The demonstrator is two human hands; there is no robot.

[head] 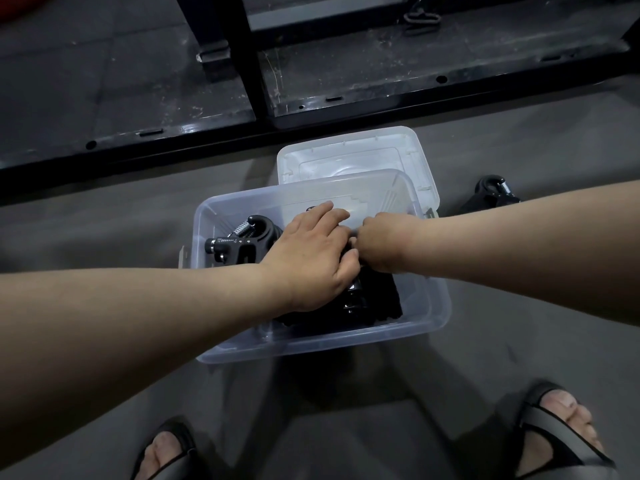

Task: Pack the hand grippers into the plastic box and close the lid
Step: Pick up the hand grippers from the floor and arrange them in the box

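The packing step is in hand, and I judge it near its end. One plastic box (440, 306) stands open on the floor (104, 237), near a black metal frame (311, 109); one lid (408, 143) lies flat just behind the box, touching its far wall or partly under it, I cannot tell which. Two hands meet inside the box: the left hand (311, 258) lies with fingers fairly straight on a dark heap of hand grippers (377, 296); the right hand (381, 244) touches it, knuckles up and fingers hidden, so I cannot tell whether it grips anything. The heap cannot be counted; one boxed gripper (242, 240) shows plainly at the left; one loose gripper (491, 195) lies on the floor right of the lid. The next move calls for settling the heap low, fetching the loose gripper, then bringing the lid over.
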